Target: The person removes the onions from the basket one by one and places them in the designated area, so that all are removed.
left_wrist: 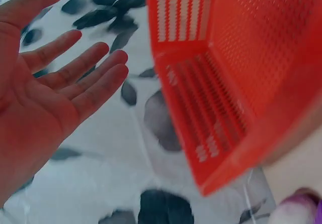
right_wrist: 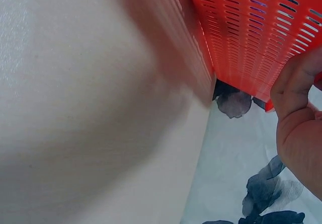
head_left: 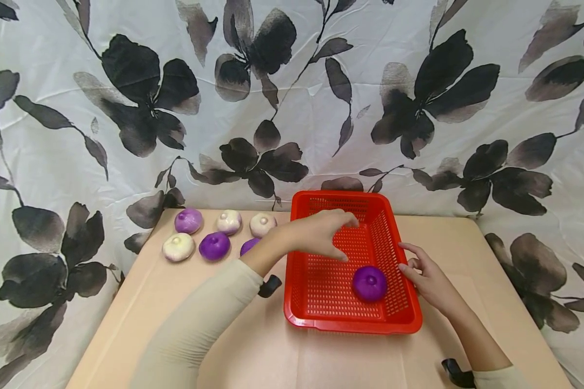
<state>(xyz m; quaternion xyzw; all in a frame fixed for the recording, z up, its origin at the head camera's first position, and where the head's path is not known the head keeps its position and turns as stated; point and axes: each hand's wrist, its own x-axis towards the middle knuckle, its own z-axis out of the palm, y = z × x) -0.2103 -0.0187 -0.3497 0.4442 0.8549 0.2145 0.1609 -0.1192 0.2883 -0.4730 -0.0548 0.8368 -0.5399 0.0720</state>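
Observation:
A red plastic basket [head_left: 352, 326] with perforated walls stands on the table. Inside it, toward the front right, lies a purple onion [head_left: 370, 283]. My left hand [head_left: 321, 232] is above the basket, thumb and fingers spread apart with nothing between them; the left wrist view shows the palm and extended fingers. At the basket's right side, my right hand [head_left: 430, 281] holds the rim with its thumb and fingers. In the right wrist view, the curled fingers [right_wrist: 297, 83] lie against the basket's perforated wall [right_wrist: 241, 38].
Several onions sit in two rows left of the basket, among them a white onion [head_left: 178, 247] and a purple onion [head_left: 214, 246]. My left forearm partly covers another purple onion [head_left: 249, 246]. A floral cloth [head_left: 340, 108] hangs behind the table [head_left: 253, 351].

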